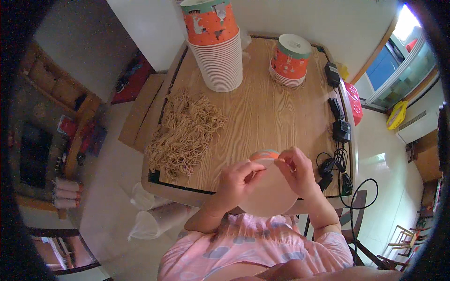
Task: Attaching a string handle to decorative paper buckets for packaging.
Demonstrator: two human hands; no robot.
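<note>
Close in front of me at the table's near edge is a paper bucket (269, 194), its pale round side facing me and a strip of orange and green print showing at the far side. My left hand (240, 181) is closed, thumb and fingers pinched at the bucket's upper left rim. Opposite it, my right hand (297, 172) pinches near the upper right rim, fingertips close to the left ones. Whether a thin cord lies between the fingertips is too small to tell. A loose heap of tan paper cords (187, 133) lies left of my hands.
A tall stack of nested paper buckets (218, 63) stands at the back left of the wooden table (255, 112). A shorter upside-down stack (290, 61) is at the back right. Black adapters (341, 131) and tangled cables (333, 164) line the right edge. Bagged white stacks (154, 222) lie lower left.
</note>
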